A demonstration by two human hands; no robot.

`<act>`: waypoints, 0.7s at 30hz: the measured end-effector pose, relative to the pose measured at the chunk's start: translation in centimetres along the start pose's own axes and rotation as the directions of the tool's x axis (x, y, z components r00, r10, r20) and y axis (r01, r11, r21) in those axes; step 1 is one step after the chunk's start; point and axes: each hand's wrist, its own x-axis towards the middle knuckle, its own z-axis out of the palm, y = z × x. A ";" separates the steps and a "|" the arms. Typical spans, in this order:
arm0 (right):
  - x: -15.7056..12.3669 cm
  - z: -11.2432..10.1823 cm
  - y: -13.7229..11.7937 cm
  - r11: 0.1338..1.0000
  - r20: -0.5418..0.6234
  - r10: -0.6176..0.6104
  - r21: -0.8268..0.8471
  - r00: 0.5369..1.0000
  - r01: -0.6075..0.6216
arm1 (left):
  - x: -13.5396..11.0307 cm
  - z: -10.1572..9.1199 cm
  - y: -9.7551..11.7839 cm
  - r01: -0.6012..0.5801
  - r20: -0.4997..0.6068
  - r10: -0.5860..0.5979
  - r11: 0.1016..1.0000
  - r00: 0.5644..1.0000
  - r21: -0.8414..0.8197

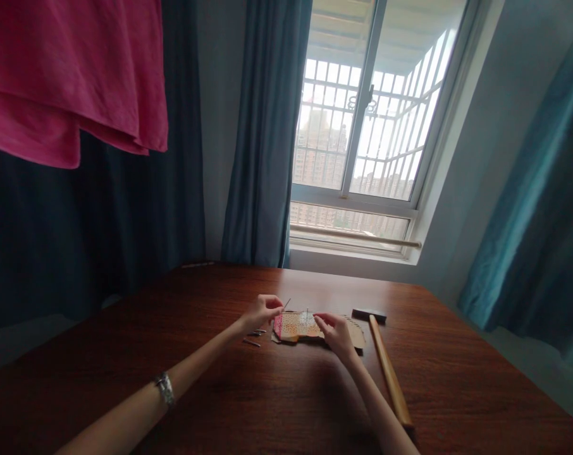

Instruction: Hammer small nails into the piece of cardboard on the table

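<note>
A small flat piece of cardboard with a pink and yellow dotted face (300,327) lies far out on the brown wooden table (248,392). My left hand (262,311) is at its left end, fingers pinched on a thin nail (286,304) that points up and right. My right hand (334,333) rests on the cardboard's right part, fingers curled and pressing it down. One nail (307,314) stands upright in the cardboard between my hands. A few loose nails (254,337) lie on the table just left of the cardboard, below my left hand.
A hammer lies right of the cardboard, its dark head (369,314) far from me and its wooden handle (389,373) running toward me. Behind the table are blue curtains (262,133), a window (362,120) and a hanging pink cloth (73,76).
</note>
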 end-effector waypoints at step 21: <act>0.3 0.7 1.6 0.962 -0.040 0.155 0.234 0.987 -0.142 | 1.8 6.7 0.4 -0.139 -0.033 0.135 0.968 0.990 -0.209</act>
